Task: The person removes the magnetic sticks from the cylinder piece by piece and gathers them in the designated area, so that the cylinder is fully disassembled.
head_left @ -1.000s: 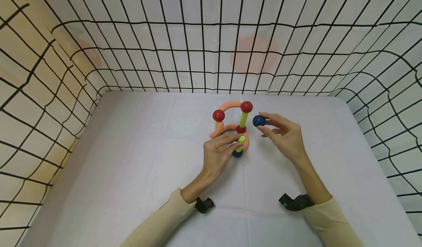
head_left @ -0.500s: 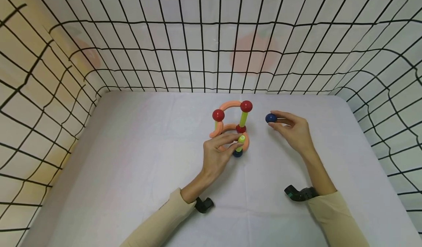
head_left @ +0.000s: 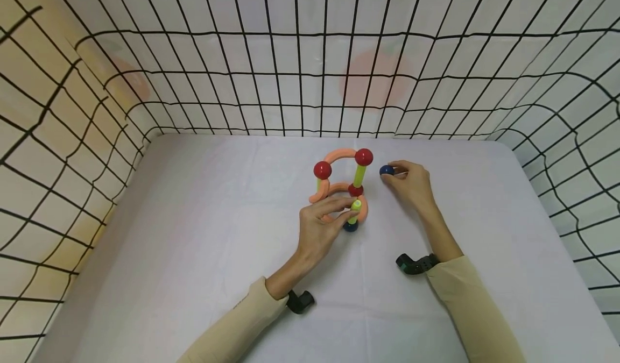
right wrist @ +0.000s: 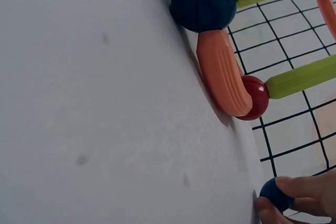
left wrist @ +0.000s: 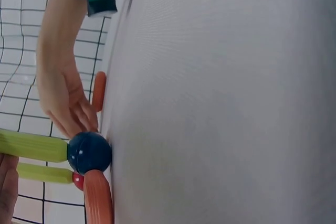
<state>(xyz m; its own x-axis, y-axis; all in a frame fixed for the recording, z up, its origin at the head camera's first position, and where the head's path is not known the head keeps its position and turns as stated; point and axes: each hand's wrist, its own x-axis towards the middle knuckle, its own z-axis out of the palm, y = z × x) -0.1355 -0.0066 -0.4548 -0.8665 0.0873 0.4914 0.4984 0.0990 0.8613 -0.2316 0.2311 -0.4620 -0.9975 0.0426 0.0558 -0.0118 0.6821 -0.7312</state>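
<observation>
My left hand (head_left: 319, 228) pinches an upright yellow-green rod (head_left: 355, 210) between thumb and fingertips. The rod's lower end meets a dark blue ball (left wrist: 89, 152) on the table, joined to an orange curved rod (right wrist: 220, 72). These belong to one ball-and-rod structure with red balls (head_left: 364, 157) on top, further green rods (head_left: 359, 176) and an orange arch (head_left: 339, 154). To its right, my right hand (head_left: 414, 185) pinches a loose blue ball (head_left: 386, 170) between thumb and fingers, apart from the structure. That ball appears at or close to the tabletop in the right wrist view.
A white cloth covers the table (head_left: 218, 218). Black wire mesh (head_left: 300, 56) walls the back and both sides. Dark wrist cameras (head_left: 300, 301) hang at both sleeves. In the left wrist view, an orange rod (left wrist: 98, 92) shows beside the right hand.
My right hand first moved right, away from the structure, then came back partway left and slightly farther back, still pinching the blue ball. My left hand and the structure have stayed in place.
</observation>
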